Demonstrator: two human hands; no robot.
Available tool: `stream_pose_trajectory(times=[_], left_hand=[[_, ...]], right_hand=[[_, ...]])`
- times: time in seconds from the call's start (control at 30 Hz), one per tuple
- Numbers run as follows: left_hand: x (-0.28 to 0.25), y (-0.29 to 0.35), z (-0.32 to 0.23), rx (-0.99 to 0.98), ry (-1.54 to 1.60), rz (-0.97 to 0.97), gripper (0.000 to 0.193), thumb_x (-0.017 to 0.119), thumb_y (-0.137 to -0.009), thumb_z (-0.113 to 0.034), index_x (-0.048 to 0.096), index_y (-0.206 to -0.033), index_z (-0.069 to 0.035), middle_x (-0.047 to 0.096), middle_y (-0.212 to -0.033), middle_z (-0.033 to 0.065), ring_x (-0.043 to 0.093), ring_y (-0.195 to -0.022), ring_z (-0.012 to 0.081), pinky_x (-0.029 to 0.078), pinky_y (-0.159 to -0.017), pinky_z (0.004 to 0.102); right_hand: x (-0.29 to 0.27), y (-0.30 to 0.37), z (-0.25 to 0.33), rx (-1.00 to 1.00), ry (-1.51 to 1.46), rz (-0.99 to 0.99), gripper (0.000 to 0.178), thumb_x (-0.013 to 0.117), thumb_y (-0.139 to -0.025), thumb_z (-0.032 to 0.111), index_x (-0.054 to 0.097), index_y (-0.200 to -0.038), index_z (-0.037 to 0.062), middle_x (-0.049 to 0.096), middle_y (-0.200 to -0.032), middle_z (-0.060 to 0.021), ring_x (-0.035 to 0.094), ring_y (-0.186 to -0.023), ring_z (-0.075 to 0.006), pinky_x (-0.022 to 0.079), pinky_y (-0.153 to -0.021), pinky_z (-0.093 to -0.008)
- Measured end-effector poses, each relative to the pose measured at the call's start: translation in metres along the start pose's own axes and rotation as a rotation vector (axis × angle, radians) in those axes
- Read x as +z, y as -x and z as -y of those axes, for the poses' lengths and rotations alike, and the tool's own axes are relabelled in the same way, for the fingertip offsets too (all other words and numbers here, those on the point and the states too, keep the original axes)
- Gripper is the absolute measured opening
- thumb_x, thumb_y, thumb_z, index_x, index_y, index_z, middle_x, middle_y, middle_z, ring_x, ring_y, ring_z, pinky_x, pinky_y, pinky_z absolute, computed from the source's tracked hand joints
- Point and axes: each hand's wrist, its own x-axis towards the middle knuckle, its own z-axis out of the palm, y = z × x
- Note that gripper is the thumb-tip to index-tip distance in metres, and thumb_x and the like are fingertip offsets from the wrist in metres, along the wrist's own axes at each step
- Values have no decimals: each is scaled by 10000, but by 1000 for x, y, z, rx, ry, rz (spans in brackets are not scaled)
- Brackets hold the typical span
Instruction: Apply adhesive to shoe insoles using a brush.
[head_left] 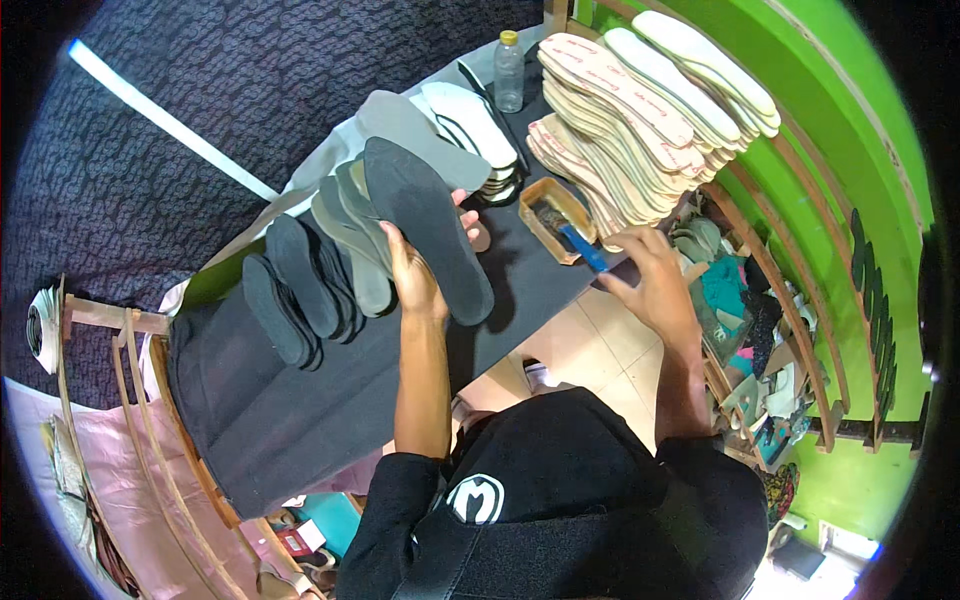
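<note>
My left hand [418, 278] holds up a dark grey shoe insole [428, 230], thumb along its left edge and fingertips showing past its right edge. My right hand [648, 275] is closed on the blue handle [583, 248] of a tool whose far end dips into a small open tan box [545, 205]. That tool's tip is hidden in the box's dark contents. Left of the held insole, grey-green insoles [345, 235] overlap in a row, with dark insoles [295, 280] beyond them. A grey sheet-like piece [410, 130] lies behind.
Tall stacks of cream insoles [615, 120] stand at the far right of the dark-covered table [260, 430]. White insoles [470, 120] and a clear bottle with a yellow cap [509, 75] are at the back. Scraps [740, 300] fill a wooden rack along the green wall [880, 130].
</note>
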Motion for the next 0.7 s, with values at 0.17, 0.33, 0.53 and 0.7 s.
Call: stream_pose_trajectory(times=[0.17, 0.33, 0.53, 0.7], left_hand=[[12, 0, 31, -18, 49, -36, 760, 184, -1004, -613, 383, -1426, -14, 540, -1337, 234, 638, -1029, 306, 546, -869, 414], [20, 11, 39, -51, -19, -107, 778, 146, -1006, -608, 374, -1427, 6, 544, -1333, 238, 637, -1036, 306, 543, -871, 411], [16, 22, 34, -6, -77, -149, 750, 142, -1016, -587, 373, -1425, -2, 551, -1321, 246, 644, -1035, 311, 554, -862, 411], [12, 27, 33, -3, -46, -150, 736, 154, -1018, -581, 370, -1426, -8, 550, -1319, 251, 646, -1031, 311, 562, -855, 404]], right_hand=[[23, 2, -35, -39, -272, 178, 445, 755, -685, -36, 648, -1112, 36, 577, -1130, -143, 601, -1040, -331, 493, -902, -389], [48, -7, -49, -83, -383, 118, 346, 701, -721, -96, 670, -1048, 13, 611, -1088, -130, 662, -931, -281, 540, -777, -353], [58, -38, -44, -115, -469, 39, 279, 679, -792, -66, 659, -1064, -7, 645, -988, -147, 664, -854, -267, 524, -742, -333], [59, -60, -41, -149, -416, 39, 257, 671, -821, -35, 639, -1076, -20, 641, -947, -164, 653, -790, -270, 514, -714, -331]])
